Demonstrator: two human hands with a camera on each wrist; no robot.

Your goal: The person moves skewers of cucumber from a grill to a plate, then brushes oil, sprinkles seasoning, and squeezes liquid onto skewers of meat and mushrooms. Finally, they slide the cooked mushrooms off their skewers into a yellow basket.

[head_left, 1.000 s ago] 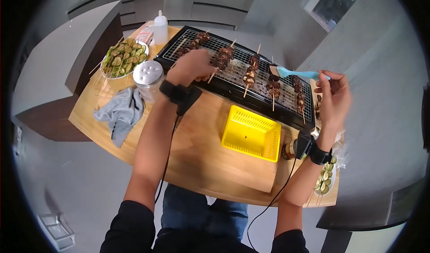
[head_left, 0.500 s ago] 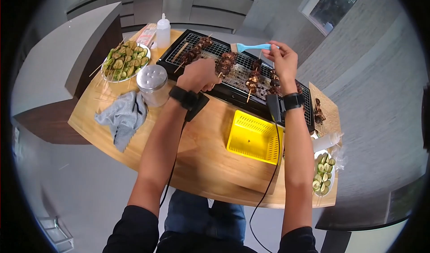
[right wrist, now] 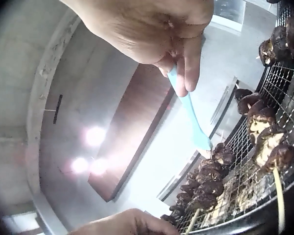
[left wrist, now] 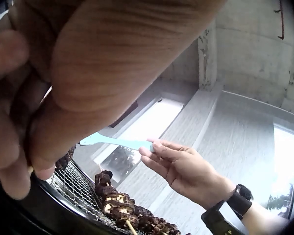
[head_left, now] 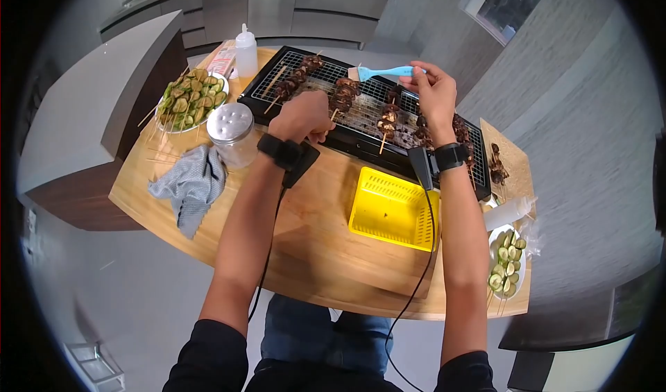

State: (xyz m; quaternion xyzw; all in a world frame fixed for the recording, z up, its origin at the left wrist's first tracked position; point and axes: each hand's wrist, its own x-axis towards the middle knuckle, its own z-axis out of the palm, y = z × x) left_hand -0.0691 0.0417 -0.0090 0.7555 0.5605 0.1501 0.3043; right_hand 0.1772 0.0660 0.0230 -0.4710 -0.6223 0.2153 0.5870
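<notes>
My left hand (head_left: pixel 300 116) is at the front edge of the black grill (head_left: pixel 357 146), pinching the wooden stick end of a skewer (head_left: pixel 343 97) threaded with dark browned pieces. In the left wrist view a bit of the pale stick (left wrist: pixel 30 170) shows between the fingertips. My right hand (head_left: pixel 436 97) grips the handle of a light blue basting brush (head_left: pixel 385 72) above the grill. The right wrist view shows the brush's bristles (right wrist: pixel 206 152) right at the far end of that skewer. More skewers (head_left: pixel 388 118) lie across the wire grate on both sides.
A yellow basket (head_left: pixel 388 215) stands before the grill. On the left are a shaker jar (head_left: pixel 232 132), a grey cloth (head_left: pixel 191 187), a squeeze bottle (head_left: pixel 245 52) and a plate of sliced-vegetable skewers (head_left: pixel 192 99). Another plate (head_left: pixel 505 263) and bottle (head_left: pixel 510 213) stand right.
My right hand has carried the brush leftward from the right-hand skewers to the far end of the skewer at my left hand. The left hand stays at that skewer's stick.
</notes>
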